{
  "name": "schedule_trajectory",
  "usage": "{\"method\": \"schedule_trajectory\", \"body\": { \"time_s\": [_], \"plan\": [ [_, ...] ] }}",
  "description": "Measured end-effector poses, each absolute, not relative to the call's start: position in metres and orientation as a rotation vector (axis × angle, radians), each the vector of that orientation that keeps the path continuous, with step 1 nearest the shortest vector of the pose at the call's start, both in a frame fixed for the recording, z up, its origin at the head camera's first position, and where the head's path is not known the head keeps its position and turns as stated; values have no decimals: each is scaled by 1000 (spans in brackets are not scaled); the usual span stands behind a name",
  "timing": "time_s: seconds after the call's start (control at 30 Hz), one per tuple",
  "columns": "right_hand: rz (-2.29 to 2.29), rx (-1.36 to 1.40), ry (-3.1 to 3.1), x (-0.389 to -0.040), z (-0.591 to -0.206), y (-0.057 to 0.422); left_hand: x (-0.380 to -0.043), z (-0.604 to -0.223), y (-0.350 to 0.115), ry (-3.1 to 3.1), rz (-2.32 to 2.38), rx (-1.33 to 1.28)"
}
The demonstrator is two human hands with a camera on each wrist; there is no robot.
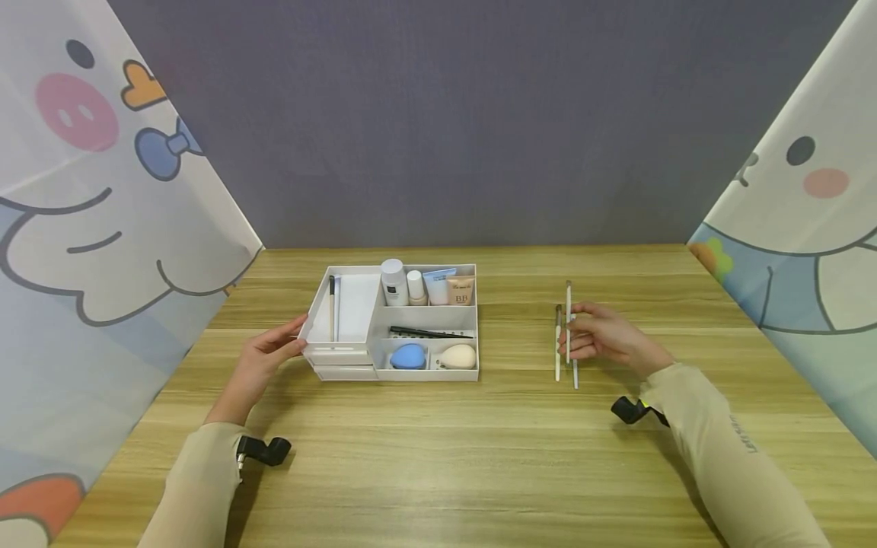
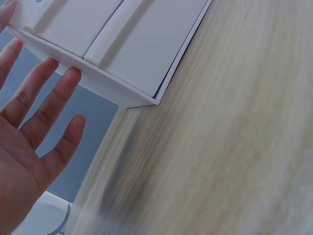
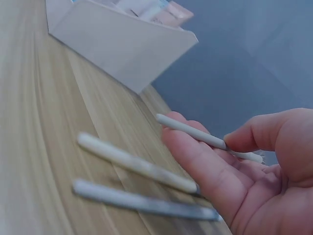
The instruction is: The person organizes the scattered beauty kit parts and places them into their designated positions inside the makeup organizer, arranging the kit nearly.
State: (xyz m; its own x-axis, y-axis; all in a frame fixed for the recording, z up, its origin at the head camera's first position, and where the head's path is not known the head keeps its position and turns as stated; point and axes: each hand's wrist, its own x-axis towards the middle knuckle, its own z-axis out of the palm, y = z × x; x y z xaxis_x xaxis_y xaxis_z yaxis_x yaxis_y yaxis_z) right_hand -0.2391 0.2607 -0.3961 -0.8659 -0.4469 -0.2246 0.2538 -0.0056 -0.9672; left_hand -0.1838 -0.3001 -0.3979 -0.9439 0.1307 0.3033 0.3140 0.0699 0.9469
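Observation:
Between thumb and fingers, my right hand (image 1: 606, 335) pinches a slim white-handled makeup brush (image 3: 190, 131), raised above the table. Two more brushes lie below it: a cream-handled brush (image 3: 137, 161) and a pale grey-handled brush (image 3: 142, 201), partly hidden by the hand. At the left, my left hand (image 1: 269, 352) touches the side of a white desktop organizer (image 1: 392, 320) with nearly straight fingers; the left wrist view shows its fingertips (image 2: 73, 74) against the wall. Two brushes, one dark-tipped brush (image 1: 332, 308) and one pale brush (image 1: 337, 308), lie in the organizer's upper left tray.
The organizer's right side holds a white bottle (image 1: 393, 283), a smaller bottle (image 1: 416, 289), a blue-white tube (image 1: 438, 285), a BB tube (image 1: 460, 290), a black pen-like stick (image 1: 428, 332), a blue sponge (image 1: 409, 356) and a cream sponge (image 1: 457, 356). A grey panel (image 1: 473, 129) stands behind the table.

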Motion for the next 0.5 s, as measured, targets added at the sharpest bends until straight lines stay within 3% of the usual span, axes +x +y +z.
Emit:
{"method": "schedule_trajectory", "body": {
  "time_s": [0.5],
  "plan": [
    [-1903, -267, 1795, -240, -389, 226, -186, -401, -302, -2181, -2000, -469]
  ]
}}
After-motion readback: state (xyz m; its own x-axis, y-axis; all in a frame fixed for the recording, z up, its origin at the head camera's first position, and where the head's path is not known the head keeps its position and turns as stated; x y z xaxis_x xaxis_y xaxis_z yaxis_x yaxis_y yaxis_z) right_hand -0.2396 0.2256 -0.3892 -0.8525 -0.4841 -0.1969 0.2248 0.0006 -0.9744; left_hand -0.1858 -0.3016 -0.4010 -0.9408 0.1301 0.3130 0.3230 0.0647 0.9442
